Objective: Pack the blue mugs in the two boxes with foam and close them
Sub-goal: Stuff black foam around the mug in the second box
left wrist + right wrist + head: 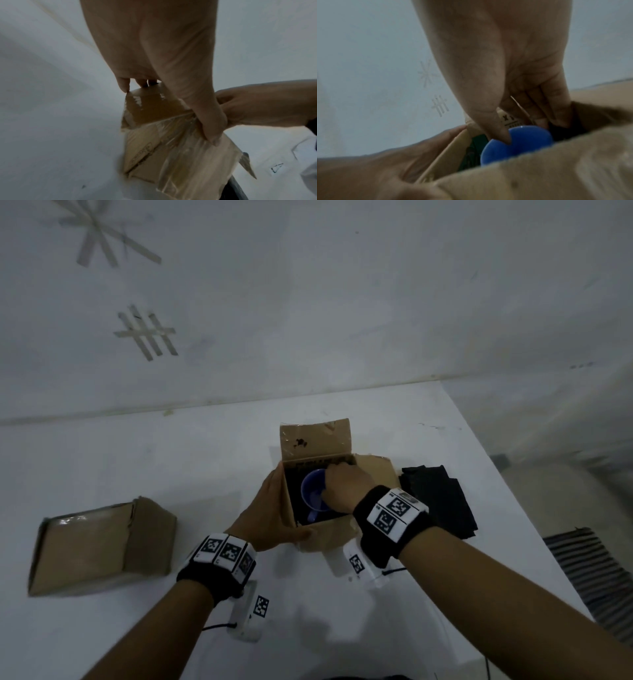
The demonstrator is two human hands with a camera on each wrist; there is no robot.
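An open cardboard box (342,537) stands at the table's middle, its far flap upright. Dark foam (294,491) lines its inside. A blue mug (312,497) sits in it, mouth up, handle toward me. My right hand (346,484) reaches in from the right and pinches the mug (522,142) at the rim, thumb inside and fingers outside. My left hand (270,508) grips the box's left side; in the left wrist view its fingers (123,83) curl over the flap and its thumb presses the box (154,142). The mug's lower part is hidden.
A second cardboard box (99,546), flaps shut, lies at the left of the white table (137,460). Loose black foam pieces (438,501) are stacked right of the open box. The table's right edge runs close by, with striped cloth (589,570) beyond it.
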